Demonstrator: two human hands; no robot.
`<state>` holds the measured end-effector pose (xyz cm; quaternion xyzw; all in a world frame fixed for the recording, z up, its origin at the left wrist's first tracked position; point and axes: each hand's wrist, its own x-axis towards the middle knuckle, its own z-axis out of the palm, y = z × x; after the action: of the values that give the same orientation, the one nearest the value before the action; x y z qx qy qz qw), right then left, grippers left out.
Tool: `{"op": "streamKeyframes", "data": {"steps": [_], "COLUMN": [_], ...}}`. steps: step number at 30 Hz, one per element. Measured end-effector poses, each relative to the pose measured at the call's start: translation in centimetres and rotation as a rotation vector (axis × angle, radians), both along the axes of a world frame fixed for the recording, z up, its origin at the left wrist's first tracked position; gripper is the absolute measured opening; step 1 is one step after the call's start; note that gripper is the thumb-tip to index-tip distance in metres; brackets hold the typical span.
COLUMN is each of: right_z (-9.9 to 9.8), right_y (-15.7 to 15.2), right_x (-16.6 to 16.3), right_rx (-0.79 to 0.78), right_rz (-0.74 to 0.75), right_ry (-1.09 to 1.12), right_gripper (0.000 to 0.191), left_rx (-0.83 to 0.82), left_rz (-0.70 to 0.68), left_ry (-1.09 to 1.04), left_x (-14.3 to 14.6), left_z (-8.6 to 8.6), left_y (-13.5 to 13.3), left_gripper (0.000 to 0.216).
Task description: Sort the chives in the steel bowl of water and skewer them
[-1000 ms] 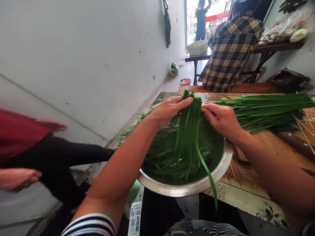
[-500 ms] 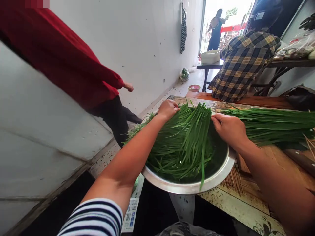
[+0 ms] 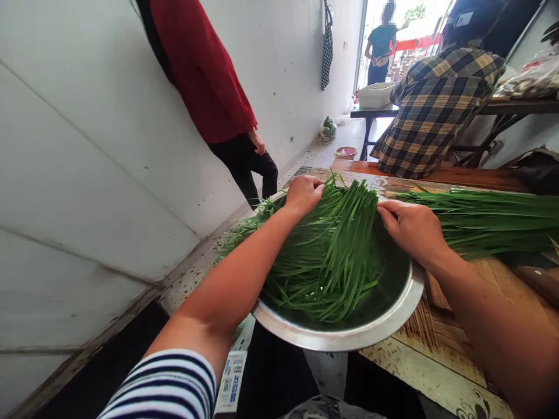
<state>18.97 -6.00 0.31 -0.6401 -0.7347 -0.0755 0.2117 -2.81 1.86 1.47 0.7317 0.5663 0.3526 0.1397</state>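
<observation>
A wide metal basin (image 3: pixel 340 340) holds a loose heap of long green garlic chives (image 3: pixel 327 273). At its far left side, my left hand (image 3: pixel 304 195) is closed, fingertips pinched at the chives; its fingers are partly hidden. My right hand (image 3: pixel 413 230) pinches with thumb and forefinger at the chive ends by the right far side of the basin. Just how many blades each hand holds is too small to tell. Between the hands, a fanned bunch slopes down into the basin.
More chives (image 3: pixel 502 218) lie on the patterned table (image 3: pixel 437 372) at right, near a knife handle (image 3: pixel 537 279) and thin wooden sticks (image 3: pixel 421 326). A person in red (image 3: pixel 205 75) walks at left; a person in plaid (image 3: pixel 441 110) sits on a bench (image 3: pixel 349 169) ahead.
The chive blade that hung over the basin's front rim now lies inside it. Both hands keep nearly the same place. The person in red has walked forward, away from me.
</observation>
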Motion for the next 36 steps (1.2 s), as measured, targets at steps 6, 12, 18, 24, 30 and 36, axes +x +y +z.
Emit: {"op": "streamKeyframes", "data": {"steps": [6,12,18,24,30,36], "right_z": [-0.3,-0.8,-0.9,-1.1,-1.2,-0.6], "right_y": [0.1,0.0,0.1,0.4,0.4,0.2], "right_x": [0.0,0.2,0.2,0.5,0.6,0.3], "right_rx": [0.045,0.051,0.051,0.055,0.078,0.059], "right_rz": [0.051,0.059,0.053,0.063,0.077,0.076], "right_ry": [0.039,0.056,0.026,0.018,0.043,0.063], "right_gripper": [0.035,0.034,0.033,0.034,0.033,0.033], "left_rx": [-0.331,-0.585,-0.616,-0.489,-0.419,-0.483], "left_rz": [-0.127,-0.210,-0.214,-0.235,-0.114,-0.191], "left_ry": [-0.579,-0.889,-0.932,-0.851,-0.816,-0.865], "left_x": [0.9,1.1,1.3,1.6,1.7,1.8], "left_z": [0.3,0.3,0.5,-0.4,-0.3,0.0], "left_y": [-0.9,-1.2,-1.5,-1.0,-0.9,-1.2], "left_gripper": [0.020,0.015,0.015,0.028,0.016,0.016]}}
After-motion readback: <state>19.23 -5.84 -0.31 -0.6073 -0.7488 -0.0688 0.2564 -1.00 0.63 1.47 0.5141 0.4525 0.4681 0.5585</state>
